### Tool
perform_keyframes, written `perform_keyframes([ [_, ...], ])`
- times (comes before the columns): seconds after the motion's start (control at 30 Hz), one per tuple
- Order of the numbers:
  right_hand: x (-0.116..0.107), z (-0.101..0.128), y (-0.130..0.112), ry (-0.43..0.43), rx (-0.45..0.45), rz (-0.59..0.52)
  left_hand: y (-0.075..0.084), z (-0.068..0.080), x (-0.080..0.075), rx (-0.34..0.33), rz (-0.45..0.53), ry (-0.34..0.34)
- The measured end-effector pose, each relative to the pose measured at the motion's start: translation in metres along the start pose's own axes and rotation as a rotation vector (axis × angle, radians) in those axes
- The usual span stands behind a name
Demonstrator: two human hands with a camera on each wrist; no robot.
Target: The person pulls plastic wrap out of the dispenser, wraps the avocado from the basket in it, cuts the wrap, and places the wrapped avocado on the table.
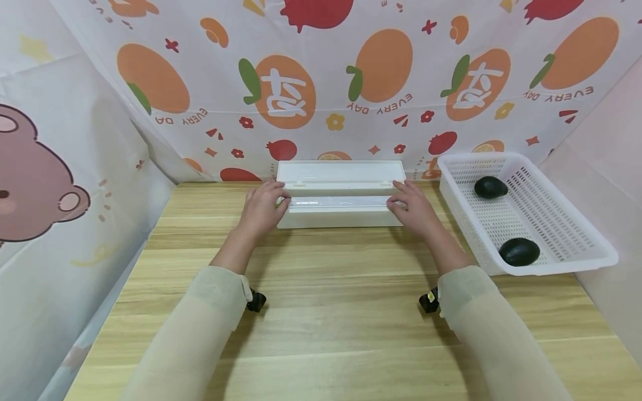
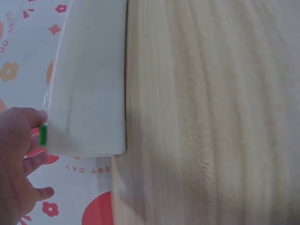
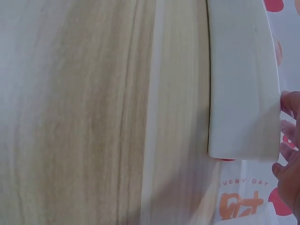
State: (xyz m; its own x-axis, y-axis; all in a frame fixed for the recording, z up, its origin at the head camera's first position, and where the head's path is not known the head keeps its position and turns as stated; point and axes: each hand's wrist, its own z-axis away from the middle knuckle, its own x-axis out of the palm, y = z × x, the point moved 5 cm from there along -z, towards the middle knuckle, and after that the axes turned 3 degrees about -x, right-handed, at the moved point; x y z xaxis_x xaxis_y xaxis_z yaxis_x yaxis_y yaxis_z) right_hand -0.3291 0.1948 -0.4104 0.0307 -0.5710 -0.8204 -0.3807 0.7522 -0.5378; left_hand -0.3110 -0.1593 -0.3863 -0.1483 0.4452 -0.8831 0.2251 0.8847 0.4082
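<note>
Each grip, left hand (image 1: 262, 207) and right hand (image 1: 414, 205), held one end of the open white box (image 1: 340, 210) between them, fingers curled on its edge.

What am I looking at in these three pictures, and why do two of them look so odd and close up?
A person works at a wooden table with bare hands. The big picture comes from a camera on the head, looking down. The two close ones come from cameras strapped to the wrists, so each shows one end of the same long white box, lid open. The left hand touches its left end, the right hand its right end; how firmly they grip is unclear. Beside it stands a white basket holding two dark avocados.
</note>
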Motion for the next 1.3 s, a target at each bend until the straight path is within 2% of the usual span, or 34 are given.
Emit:
perform_keyframes([
  [0.17, -0.002, -0.003, 0.002, 0.047, 0.041, -0.025, 0.002, -0.005, -0.002, -0.026, 0.025, 0.008],
  [0.43, -0.009, -0.008, 0.004, 0.156, 0.040, -0.012, -0.002, -0.008, 0.000, -0.077, 0.088, -0.001],
  [0.67, -0.012, -0.009, 0.004, 0.116, 0.056, -0.055, -0.004, -0.011, 0.001, -0.100, 0.097, 0.004],
  [0.87, -0.013, -0.008, 0.007, 0.105, 0.125, -0.121, -0.002, -0.012, 0.000, -0.126, 0.106, 0.006],
  [1.1, -0.009, -0.008, 0.014, 0.143, 0.213, -0.242, -0.001, -0.013, 0.001, -0.164, 0.196, -0.027],
  [1.3, -0.010, -0.010, 0.012, 0.155, 0.280, -0.334, 0.000, -0.014, -0.002, -0.191, 0.282, -0.012],
])
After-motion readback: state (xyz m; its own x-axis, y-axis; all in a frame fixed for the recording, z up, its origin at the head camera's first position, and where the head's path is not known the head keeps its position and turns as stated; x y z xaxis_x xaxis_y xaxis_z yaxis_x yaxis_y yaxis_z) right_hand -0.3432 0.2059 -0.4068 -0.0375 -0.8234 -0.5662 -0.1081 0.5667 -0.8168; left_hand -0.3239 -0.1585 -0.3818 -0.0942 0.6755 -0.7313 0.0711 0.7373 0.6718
